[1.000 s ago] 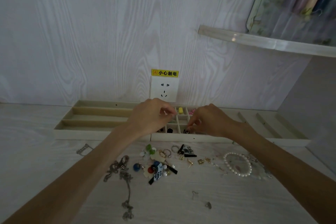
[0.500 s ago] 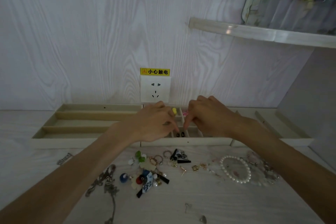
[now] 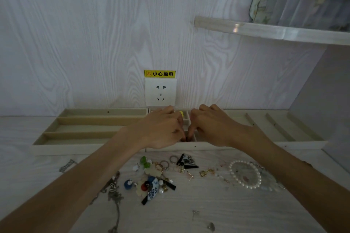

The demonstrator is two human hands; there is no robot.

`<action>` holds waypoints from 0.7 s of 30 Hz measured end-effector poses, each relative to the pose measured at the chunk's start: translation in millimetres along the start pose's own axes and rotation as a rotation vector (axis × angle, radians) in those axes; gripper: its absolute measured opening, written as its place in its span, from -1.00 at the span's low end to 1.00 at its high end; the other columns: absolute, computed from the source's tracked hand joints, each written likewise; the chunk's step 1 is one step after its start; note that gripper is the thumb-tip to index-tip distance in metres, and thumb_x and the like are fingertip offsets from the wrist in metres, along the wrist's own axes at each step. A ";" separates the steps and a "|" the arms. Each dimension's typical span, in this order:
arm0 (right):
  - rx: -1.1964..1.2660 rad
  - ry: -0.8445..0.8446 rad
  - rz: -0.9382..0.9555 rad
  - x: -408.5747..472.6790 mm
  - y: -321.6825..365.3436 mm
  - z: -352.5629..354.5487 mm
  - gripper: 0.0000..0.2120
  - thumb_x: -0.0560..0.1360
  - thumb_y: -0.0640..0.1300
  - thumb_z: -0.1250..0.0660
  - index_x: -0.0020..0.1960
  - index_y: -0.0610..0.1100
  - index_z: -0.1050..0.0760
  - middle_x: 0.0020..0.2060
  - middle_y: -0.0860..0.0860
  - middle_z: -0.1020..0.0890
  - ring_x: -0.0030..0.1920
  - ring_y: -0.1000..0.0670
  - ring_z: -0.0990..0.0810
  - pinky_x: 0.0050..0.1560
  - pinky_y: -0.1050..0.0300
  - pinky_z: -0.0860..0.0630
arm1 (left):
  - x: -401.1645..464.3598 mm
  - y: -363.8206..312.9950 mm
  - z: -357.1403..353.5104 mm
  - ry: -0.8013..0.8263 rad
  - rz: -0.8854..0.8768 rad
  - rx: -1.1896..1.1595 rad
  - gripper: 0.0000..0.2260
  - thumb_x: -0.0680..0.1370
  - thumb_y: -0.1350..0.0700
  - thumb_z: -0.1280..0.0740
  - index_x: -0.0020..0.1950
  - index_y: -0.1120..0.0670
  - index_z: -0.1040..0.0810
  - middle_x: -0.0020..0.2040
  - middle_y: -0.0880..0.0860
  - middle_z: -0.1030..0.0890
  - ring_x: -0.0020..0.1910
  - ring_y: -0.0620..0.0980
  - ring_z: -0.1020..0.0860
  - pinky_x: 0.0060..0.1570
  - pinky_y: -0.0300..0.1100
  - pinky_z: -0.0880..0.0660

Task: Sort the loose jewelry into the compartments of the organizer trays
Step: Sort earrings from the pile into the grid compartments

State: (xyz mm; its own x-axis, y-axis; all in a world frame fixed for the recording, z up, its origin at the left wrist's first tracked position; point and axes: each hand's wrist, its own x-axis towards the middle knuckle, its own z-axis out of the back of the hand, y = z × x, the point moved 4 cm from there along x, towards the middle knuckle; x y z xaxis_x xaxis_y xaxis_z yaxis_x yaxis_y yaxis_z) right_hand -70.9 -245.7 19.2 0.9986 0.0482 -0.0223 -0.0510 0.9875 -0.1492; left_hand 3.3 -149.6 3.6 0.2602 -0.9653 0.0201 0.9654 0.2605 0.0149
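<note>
With both hands over the middle tray (image 3: 197, 145), left hand (image 3: 162, 130) and right hand (image 3: 210, 128), fingers curled down, grip hidden, we should seat each small piece fully inside one compartment.

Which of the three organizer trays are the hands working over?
The middle tray, divided into small square compartments; the left tray and right tray have long slots.

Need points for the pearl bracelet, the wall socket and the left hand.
pearl bracelet (image 3: 231, 174), head view, on the beads of its left arc.
wall socket (image 3: 160, 91), head view, middle of its white faceplate.
left hand (image 3: 162, 130), head view, back of the hand.
</note>
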 end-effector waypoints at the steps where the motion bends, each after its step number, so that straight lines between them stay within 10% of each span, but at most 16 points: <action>1: 0.004 -0.001 0.001 0.5 0.4 0.0 -0.62 0.53 -0.23 -0.14 0.07 0.20 -0.57 -0.26 0.17 -0.21 -0.07 0.07 -0.20 -0.09 0.18 -0.05 | -0.1 0.8 0.2 0.002 0.000 -0.003 -0.69 0.63 0.00 -0.08 0.14 -0.16 -0.61 0.19 -0.18 -0.44 0.00 -0.18 -0.17 -0.09 -0.27 -0.09; 21: 0.073 -0.038 -0.059 1.1 -4.8 7.0 -0.57 0.51 -0.27 -0.13 0.08 0.19 -0.58 0.00 0.03 -0.48 -0.02 0.04 -0.32 -0.07 0.16 -0.11 | 3.5 2.2 3.2 0.008 -0.039 0.116 -0.69 0.62 -0.02 -0.08 0.08 -0.06 -0.62 0.17 -0.15 -0.45 0.02 -0.12 -0.23 -0.08 -0.23 -0.14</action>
State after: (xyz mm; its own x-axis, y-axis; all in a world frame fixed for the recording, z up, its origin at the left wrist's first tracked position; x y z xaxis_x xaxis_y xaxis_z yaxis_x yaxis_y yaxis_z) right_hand -69.5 -249.3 26.8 0.9997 -0.0060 0.0219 0.0077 0.9970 -0.0766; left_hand 6.3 -152.4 6.9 0.2231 -0.9748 0.0090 0.9661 0.2223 0.1312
